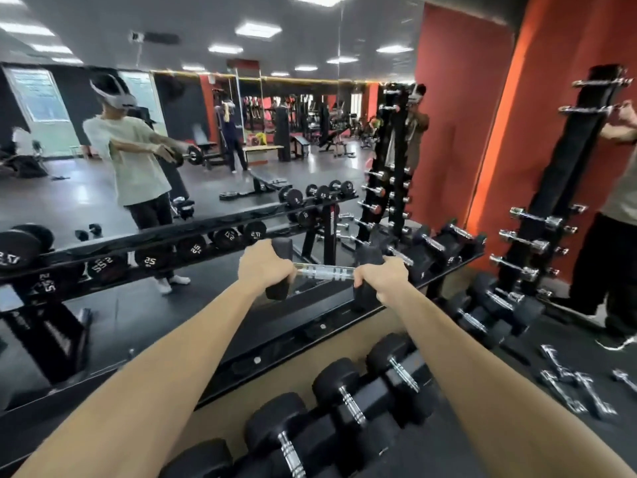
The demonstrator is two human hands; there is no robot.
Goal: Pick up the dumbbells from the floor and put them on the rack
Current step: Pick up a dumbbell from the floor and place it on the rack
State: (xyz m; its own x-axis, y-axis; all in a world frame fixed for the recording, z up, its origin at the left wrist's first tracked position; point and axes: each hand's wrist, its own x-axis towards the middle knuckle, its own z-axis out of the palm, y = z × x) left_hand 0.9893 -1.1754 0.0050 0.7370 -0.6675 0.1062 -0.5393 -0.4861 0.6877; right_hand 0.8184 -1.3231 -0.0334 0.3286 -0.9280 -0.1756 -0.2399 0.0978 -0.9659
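Observation:
I hold a black hex dumbbell (324,272) with a chrome handle crosswise in front of me, just above the upper shelf of the black rack (310,326). My left hand (263,269) grips its left head and my right hand (381,279) grips its right head. Both arms are stretched forward. More black dumbbells (348,395) lie in a row on the lower shelf below my arms, and others (437,243) rest on the upper shelf to the right.
A wall mirror (172,150) behind the rack reflects me and the gym. A tall black stand (551,201) with chrome dumbbells rises at the right, where another person (613,201) stands. Small chrome dumbbells (572,384) lie on the floor at the lower right.

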